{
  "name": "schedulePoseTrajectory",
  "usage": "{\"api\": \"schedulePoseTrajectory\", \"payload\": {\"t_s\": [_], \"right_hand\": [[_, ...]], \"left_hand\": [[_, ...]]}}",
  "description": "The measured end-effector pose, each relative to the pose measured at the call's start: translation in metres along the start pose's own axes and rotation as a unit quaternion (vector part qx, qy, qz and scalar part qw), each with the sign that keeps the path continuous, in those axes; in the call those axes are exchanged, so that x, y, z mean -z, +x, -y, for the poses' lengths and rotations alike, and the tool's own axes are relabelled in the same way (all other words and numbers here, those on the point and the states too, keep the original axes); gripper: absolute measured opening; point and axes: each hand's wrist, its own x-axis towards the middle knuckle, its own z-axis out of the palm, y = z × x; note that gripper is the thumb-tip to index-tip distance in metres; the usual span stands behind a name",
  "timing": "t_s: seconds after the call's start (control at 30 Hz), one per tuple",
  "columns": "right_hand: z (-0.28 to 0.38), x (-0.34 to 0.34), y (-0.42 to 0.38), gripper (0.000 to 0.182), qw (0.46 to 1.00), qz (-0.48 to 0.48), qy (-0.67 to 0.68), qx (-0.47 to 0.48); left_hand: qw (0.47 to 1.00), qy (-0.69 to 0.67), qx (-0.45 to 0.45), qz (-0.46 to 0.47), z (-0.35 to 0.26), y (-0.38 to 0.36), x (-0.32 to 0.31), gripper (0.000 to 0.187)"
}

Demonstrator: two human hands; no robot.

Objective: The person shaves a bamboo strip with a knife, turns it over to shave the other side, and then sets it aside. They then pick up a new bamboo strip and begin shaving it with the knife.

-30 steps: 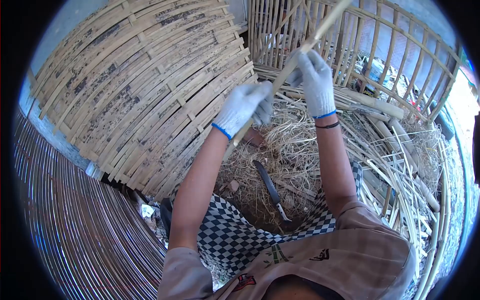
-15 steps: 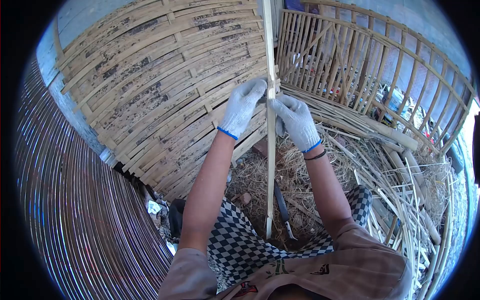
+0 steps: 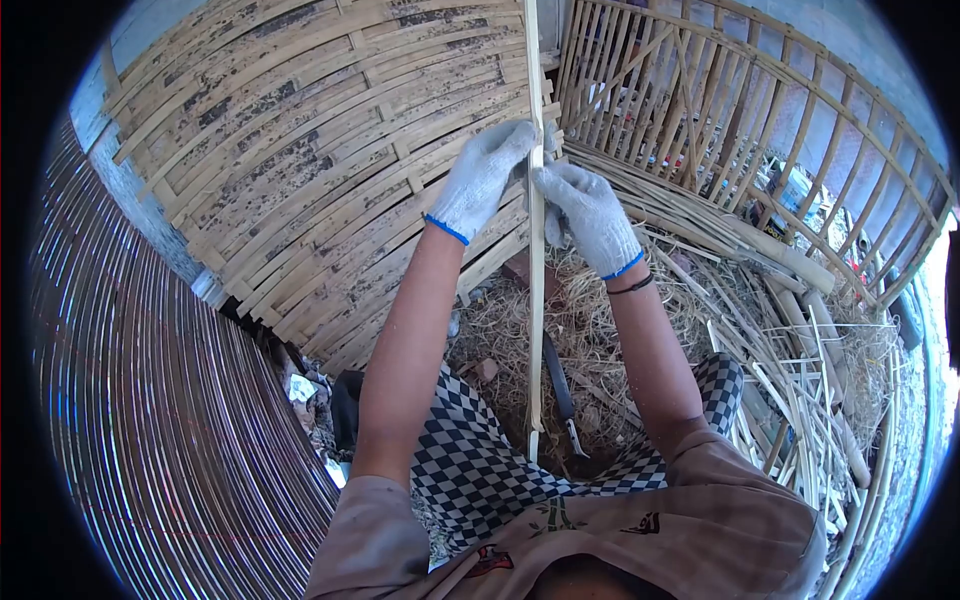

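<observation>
A long pale bamboo strip (image 3: 537, 300) stands nearly upright in front of me, its lower end between my legs and its top beyond the upper edge of the view. My left hand (image 3: 487, 180), in a white knitted glove with a blue cuff, pinches the strip from the left. Slightly lower, my right hand (image 3: 588, 212), gloved the same way, grips it from the right with thumb and fingers. On the ground just right of the strip's lower part lies a knife (image 3: 560, 385) with a dark blade.
A woven bamboo panel (image 3: 300, 170) leans at the left, beside a wall of thin slats (image 3: 170, 400). Behind to the right stands a bamboo rail fence (image 3: 730, 110). Shavings (image 3: 495, 335) cover the ground, and split strips (image 3: 790, 400) are heaped at the right.
Both hands have risen slightly along the strip, the left one a little more. The view has tilted a little, so the strip and knife appear shifted.
</observation>
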Motion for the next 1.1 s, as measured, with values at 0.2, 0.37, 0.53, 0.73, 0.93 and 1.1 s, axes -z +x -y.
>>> {"api": "schedulePoseTrajectory", "payload": {"t_s": [0.2, 0.37, 0.53, 0.73, 0.93, 1.1], "right_hand": [[-0.026, -0.002, -0.006, 0.04, 0.998, -0.056, -0.018, 0.02], [-0.126, 0.025, -0.057, 0.039, 0.975, -0.13, -0.057, -0.17], [-0.28, 0.048, -0.166, 0.054, 0.81, 0.036, -0.465, -0.357], [-0.337, 0.014, -0.253, 0.066, 0.682, 0.153, -0.53, -0.479], [-0.384, 0.018, -0.268, 0.046, 0.68, 0.074, -0.539, -0.492], [-0.347, 0.019, -0.26, 0.046, 0.69, 0.129, -0.523, -0.484]], "left_hand": [[0.998, 0.022, -0.063, -0.023, 0.006, 0.005, 0.009, 0.038], [0.971, 0.077, -0.109, -0.2, -0.007, 0.012, 0.043, 0.023], [0.909, 0.2, -0.215, -0.295, -0.001, 0.014, 0.067, 0.023], [0.861, 0.291, -0.24, -0.342, 0.025, 0.019, 0.073, 0.019], [0.854, 0.333, -0.25, -0.312, 0.039, 0.021, 0.07, 0.032], [0.88, 0.255, -0.246, -0.317, 0.05, 0.025, 0.065, 0.033]]}}
